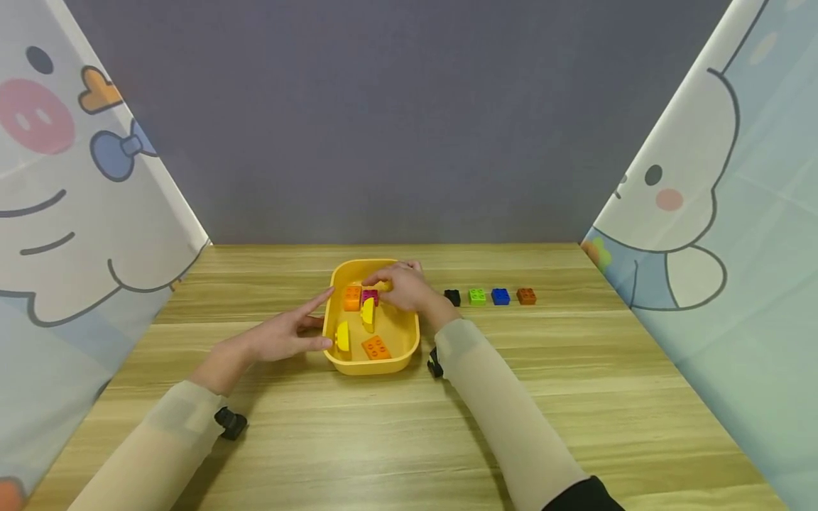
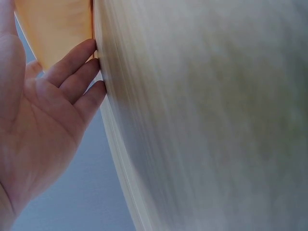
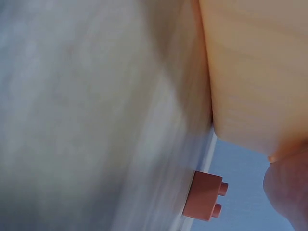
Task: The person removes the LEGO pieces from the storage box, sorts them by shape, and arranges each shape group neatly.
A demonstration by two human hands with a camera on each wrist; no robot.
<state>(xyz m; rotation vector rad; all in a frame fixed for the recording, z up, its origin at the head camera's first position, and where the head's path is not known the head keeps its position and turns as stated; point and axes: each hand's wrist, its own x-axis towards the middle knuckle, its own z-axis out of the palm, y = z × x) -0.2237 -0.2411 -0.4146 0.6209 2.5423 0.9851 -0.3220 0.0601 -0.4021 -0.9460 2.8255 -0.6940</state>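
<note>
A yellow plastic tub (image 1: 373, 367) stands on the wooden table. My left hand (image 1: 281, 336) rests against its left side, thumb and forefinger spread along the rim; in the left wrist view, straight fingers reach its wall. Over the right wall, my right hand (image 1: 407, 287) reaches inside, fingertips near a magenta toy brick (image 1: 371, 296); I cannot tell whether they pinch anything. An orange brick (image 1: 352, 298) sits beside the magenta one. Also in the tub are a curved yellow block (image 1: 368, 316), another curved yellow block (image 1: 343, 336) and a flat-lying orange brick (image 1: 376, 348).
Right of the tub runs a spaced row: a black brick (image 1: 452, 297), a lime green brick (image 1: 477, 297), a blue brick (image 1: 501, 297) and a brown-orange brick (image 1: 527, 296). A dark grey panel (image 1: 396, 128) rises behind the table, with printed cloths on both sides.
</note>
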